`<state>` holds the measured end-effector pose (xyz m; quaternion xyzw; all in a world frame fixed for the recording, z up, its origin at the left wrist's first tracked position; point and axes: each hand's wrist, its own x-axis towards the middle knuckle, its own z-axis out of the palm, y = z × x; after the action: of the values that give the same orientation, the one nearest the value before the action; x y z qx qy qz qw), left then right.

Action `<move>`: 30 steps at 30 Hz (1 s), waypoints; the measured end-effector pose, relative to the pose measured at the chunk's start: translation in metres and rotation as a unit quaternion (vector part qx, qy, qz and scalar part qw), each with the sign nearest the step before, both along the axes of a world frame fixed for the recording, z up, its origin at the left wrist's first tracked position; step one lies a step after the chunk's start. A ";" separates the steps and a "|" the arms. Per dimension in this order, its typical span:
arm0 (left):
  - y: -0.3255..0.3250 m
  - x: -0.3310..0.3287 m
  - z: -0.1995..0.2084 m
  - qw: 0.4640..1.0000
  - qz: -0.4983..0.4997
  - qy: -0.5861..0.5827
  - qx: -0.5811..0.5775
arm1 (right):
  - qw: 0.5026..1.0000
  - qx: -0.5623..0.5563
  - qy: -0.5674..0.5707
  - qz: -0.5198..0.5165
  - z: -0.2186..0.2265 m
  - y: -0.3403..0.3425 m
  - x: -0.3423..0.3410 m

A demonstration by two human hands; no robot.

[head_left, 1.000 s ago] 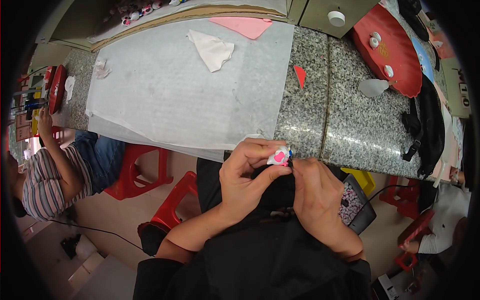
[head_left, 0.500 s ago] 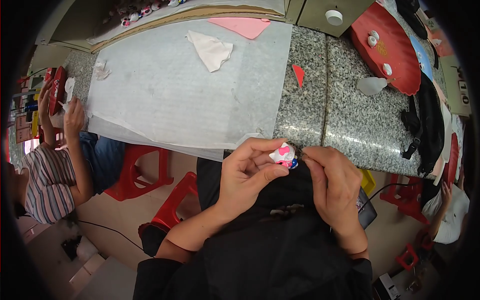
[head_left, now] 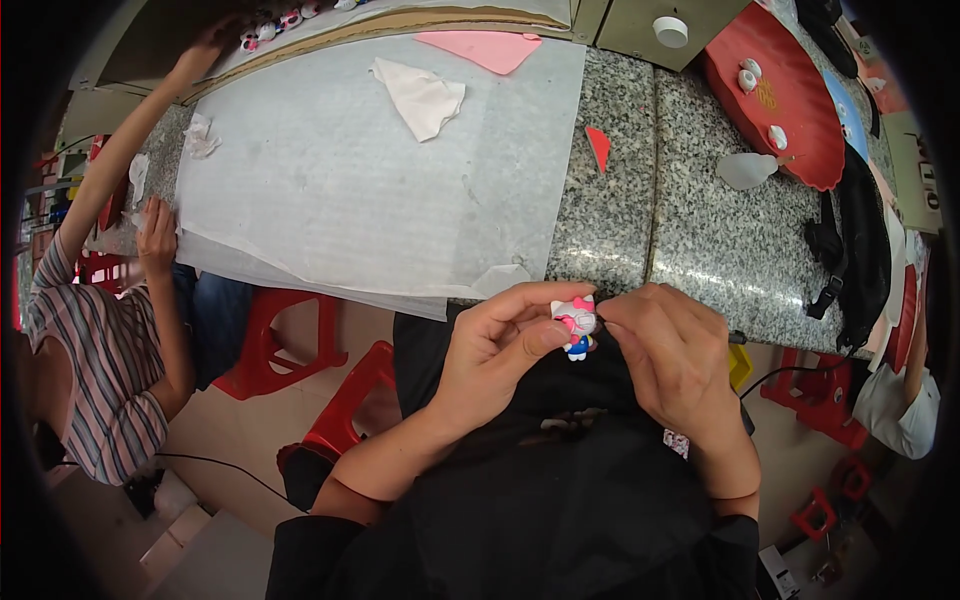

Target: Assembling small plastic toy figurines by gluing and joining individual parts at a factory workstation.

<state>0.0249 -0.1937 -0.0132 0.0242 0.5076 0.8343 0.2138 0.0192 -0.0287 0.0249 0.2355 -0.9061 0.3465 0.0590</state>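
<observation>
My left hand (head_left: 490, 355) pinches a small figurine (head_left: 573, 314) between thumb and fingers, above my lap at the table's near edge. The figurine has a white head with pink patches and a blue body. Close by its right side is my right hand (head_left: 675, 365), fingertips pressed together at the figurine's head. Whether those fingers hold something tiny cannot be made out.
A white sheet (head_left: 330, 190) covers the granite table, with a white cloth (head_left: 425, 108) and pink cloth (head_left: 490, 48) on it. Right lie a red triangle (head_left: 598, 148) and a scalloped red tray (head_left: 815, 150). A co-worker's arm (head_left: 120, 160) reaches toward several figurines (head_left: 268, 30).
The figurine has been turned in my left hand, so its blue body now points down toward me. My right fingers have come closer to it. The co-worker's arm has stretched forward.
</observation>
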 end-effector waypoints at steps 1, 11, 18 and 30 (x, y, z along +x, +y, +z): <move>0.000 0.000 0.000 1.000 -0.014 0.000 0.001 | 1.000 0.000 0.000 0.000 0.001 0.002 -0.001; -0.002 -0.001 0.000 0.992 -0.032 -0.068 0.101 | 0.995 -0.023 -0.098 -0.007 0.015 0.010 0.000; -0.002 -0.002 -0.002 0.981 -0.049 -0.111 0.149 | 0.985 -0.088 -0.143 0.029 0.016 0.019 -0.002; -0.002 0.002 0.000 0.997 -0.045 -0.034 0.044 | 0.968 -0.106 -0.217 0.064 0.019 0.017 -0.006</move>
<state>0.0273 -0.1954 -0.0132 0.0280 0.4614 0.8457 0.2666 0.0133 -0.0112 0.0440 0.2049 -0.8383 0.4862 -0.1371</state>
